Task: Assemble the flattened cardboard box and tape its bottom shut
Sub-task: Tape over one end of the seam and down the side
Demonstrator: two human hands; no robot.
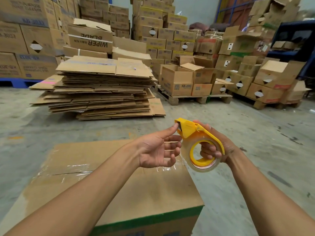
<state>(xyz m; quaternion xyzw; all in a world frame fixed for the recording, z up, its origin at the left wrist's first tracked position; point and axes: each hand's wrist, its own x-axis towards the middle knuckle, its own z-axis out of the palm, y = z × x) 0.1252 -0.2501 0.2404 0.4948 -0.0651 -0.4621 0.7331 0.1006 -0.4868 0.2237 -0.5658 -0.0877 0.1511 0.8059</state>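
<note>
An assembled cardboard box [153, 189] stands on the floor right in front of me, flaps closed on its upper face, with clear tape [71, 169] running across the seam. My right hand [214, 149] grips a yellow tape dispenser [199, 143] loaded with a clear tape roll, fingers through the roll's core, held above the box's right far corner. My left hand [158, 149] is palm-up beside it, thumb tip touching the dispenser's cutter end; whether it pinches a tape end I cannot tell.
A tall pile of flattened cartons [98, 89] lies on the concrete floor ahead left. Stacked boxes on wooden pallets [196, 97] fill the back and right. A dark blue cart [293, 41] stands far right. Bare floor [255, 167] lies to my right.
</note>
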